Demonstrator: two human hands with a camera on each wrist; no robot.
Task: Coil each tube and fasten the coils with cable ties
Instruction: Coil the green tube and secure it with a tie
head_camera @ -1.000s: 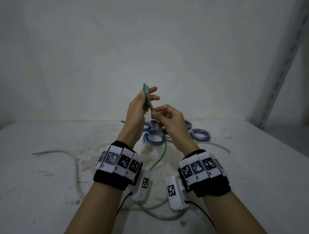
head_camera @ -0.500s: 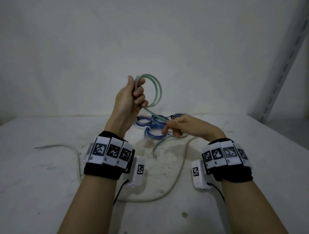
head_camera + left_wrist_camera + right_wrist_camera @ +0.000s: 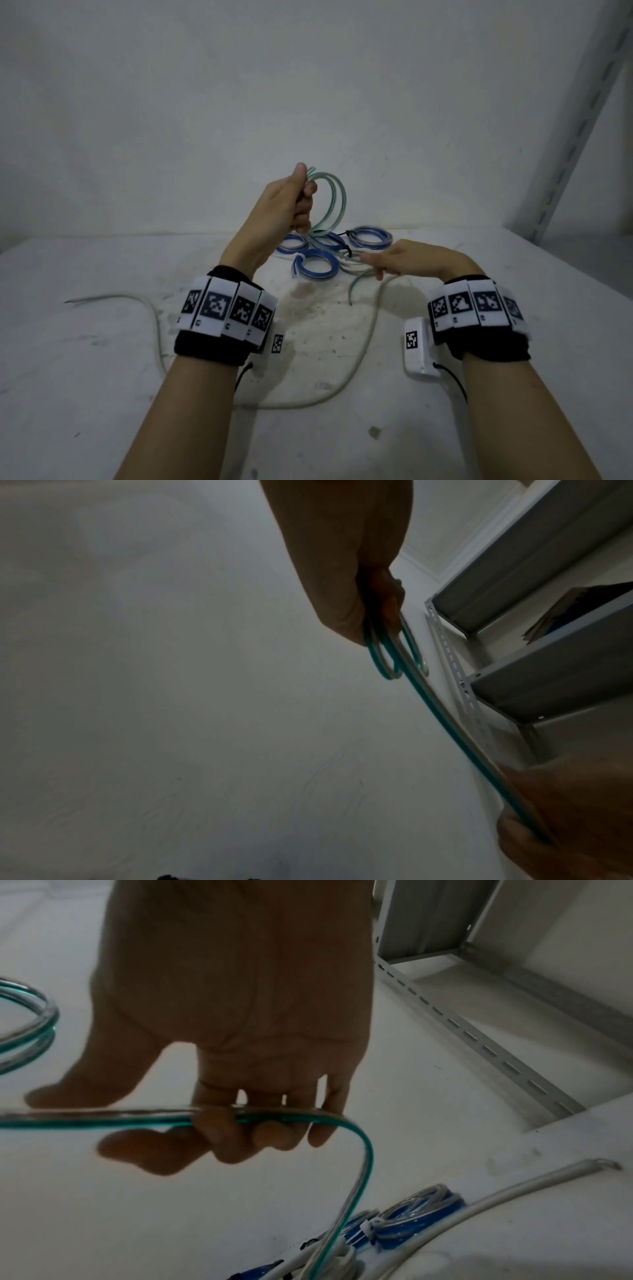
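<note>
Both hands (image 3: 284, 205) on green tube (image 3: 337, 202)

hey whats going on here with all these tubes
A person is winding a green tube into a coil. Their left hand holds the loops up above the table, while the right hand, lower and to the right, has the loose tail running through its curled fingers. No tie is on this coil yet. Four blue coils lie tied behind the hands, and a white tube lies loose on the table.
</note>
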